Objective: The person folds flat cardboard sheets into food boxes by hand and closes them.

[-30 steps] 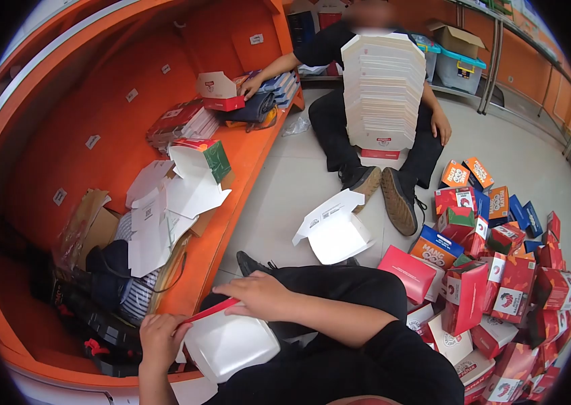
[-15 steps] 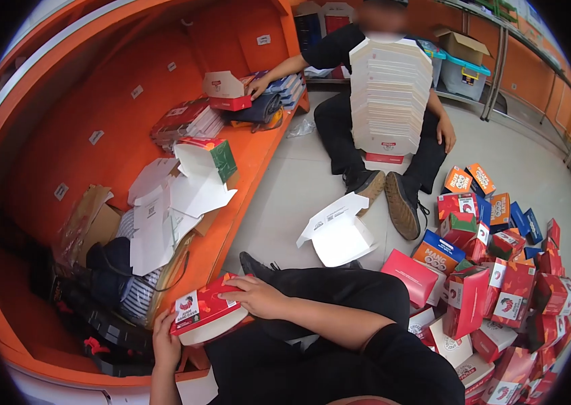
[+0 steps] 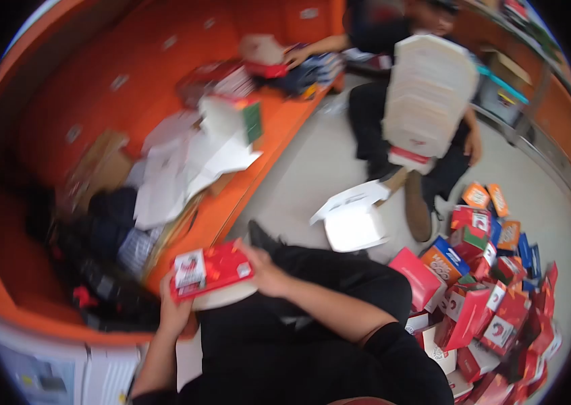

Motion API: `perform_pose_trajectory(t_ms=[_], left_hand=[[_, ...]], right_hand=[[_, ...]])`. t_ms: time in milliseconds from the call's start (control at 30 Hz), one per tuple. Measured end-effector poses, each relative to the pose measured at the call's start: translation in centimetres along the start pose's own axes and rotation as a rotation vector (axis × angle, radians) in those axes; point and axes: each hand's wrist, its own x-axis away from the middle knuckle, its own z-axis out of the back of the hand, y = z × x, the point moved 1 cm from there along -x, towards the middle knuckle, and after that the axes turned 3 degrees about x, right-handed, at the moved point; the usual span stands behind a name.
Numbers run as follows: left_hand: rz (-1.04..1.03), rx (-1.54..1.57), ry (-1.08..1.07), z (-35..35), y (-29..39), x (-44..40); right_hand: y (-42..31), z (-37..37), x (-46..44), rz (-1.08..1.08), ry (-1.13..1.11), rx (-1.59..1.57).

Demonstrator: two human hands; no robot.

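Observation:
A red cardboard food box [image 3: 225, 264] with a white label is held level above my lap. My left hand [image 3: 175, 305] grips its left end, and my right hand [image 3: 266, 271] is closed on its right end. The box's pale flap [image 3: 226, 297] sticks out on the side towards me. On the floor past my knees lies an unfolded white carton [image 3: 353, 226]. Motion blur smears the print and some fingers.
On my left is an orange shelf unit [image 3: 285, 145] with white cartons [image 3: 164, 182] and bags. Many folded boxes [image 3: 495, 297] are heaped at right. Across from me a person sits with a tall stack of flat cartons [image 3: 427, 101] between the legs.
The view has swung, so the surroundings appear shifted right. My right hand has moved from the top of the red box to its right end. My left hand still holds the left end.

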Motion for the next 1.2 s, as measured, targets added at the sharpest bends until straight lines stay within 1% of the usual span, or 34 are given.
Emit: perform_pose_trajectory(t_ms=[33,67,100,133,167,200,233,300,333,400,433,467,500,533,567,633,667,767,833,867,900,967,1067,1167,1200], left_hand=[[-0.021,0.021,0.018,0.2,0.0,0.1],[0.036,0.068,0.012,0.1,1.6,0.0],[0.069,0.009,0.058,0.0,1.9,0.4],[0.062,0.013,0.068,-0.3,1.6,0.7],[0.106,0.06,0.051,-0.5,1.6,1.1],[0.095,0.023,0.04,-0.7,1.5,1.5],[0.14,0.057,0.035,-0.6,1.6,1.9],[0.202,0.135,0.026,-0.5,2.3,2.1],[0.277,0.325,-0.02,-0.2,3.1,1.9],[0.28,0.318,-0.074,0.8,3.8,1.5],[0.272,0.316,-0.103,1.3,4.1,1.1],[0.304,0.269,-0.131,1.7,4.2,1.0],[0.28,0.26,-0.139,1.8,3.2,0.9],[0.264,0.324,-0.142,1.7,2.7,1.0],[0.249,0.386,-0.146,1.7,2.4,1.2],[0.295,0.372,-0.161,1.8,2.0,1.2],[0.337,0.392,-0.162,1.9,1.5,1.4],[0.313,0.353,-0.2,2.1,0.7,1.8],[0.312,0.237,-0.251,2.7,0.5,1.8],[0.48,0.426,-0.259,2.7,4.6,1.5],[0.461,0.359,-0.255,2.8,6.0,1.3],[0.216,0.208,-0.269,3.0,3.4,1.3],[0.313,0.385,-0.214,3.2,4.6,1.1],[0.423,0.352,-0.135,3.6,6.9,0.7],[0.391,0.336,-0.148,3.7,6.3,0.7]], right_hand=[[2.3,-1.3,-0.9,0.126,0.048,-0.062],[-0.1,-0.2,0.0,-0.088,-0.021,-0.092],[0.1,-0.6,0.0,-0.117,-0.065,-0.144],[0.4,-1.1,0.3,-0.042,-0.04,-0.123],[0.1,-1.2,0.6,-0.029,-0.046,-0.134],[0.8,-1.4,0.5,0.037,-0.05,-0.152],[0.5,-1.2,0.3,0.019,-0.06,-0.166],[0.4,-0.9,-0.1,0.046,-0.095,-0.313],[0.2,-0.7,0.0,0.018,-0.121,-0.302],[-0.5,-0.2,0.0,-0.036,-0.162,-0.27],[-0.6,-0.3,0.1,-0.038,-0.108,-0.292],[-0.2,-0.7,0.1,0.013,-0.041,-0.249],[0.0,-0.9,0.0,0.066,0.032,-0.203],[-0.7,-0.5,0.3,0.034,0.067,-0.191],[-1.0,-0.5,0.5,0.062,0.115,-0.169],[-1.0,-0.7,0.6,0.12,0.193,-0.158],[-1.1,-0.7,0.7,0.118,0.191,-0.16],[-1.3,-0.5,0.7,0.105,0.217,-0.144],[-1.9,0.2,1.0,0.08,0.175,-0.084],[-2.2,0.4,1.0,0.049,0.142,-0.027],[-2.5,0.6,1.1,0.016,0.108,0.028],[-3.4,1.4,1.4,0.031,0.084,0.121],[-3.4,1.1,1.8,0.042,0.08,0.133],[-2.9,0.3,1.7,0.07,0.098,0.121],[-3.2,0.4,1.8,0.065,0.1,0.126]])
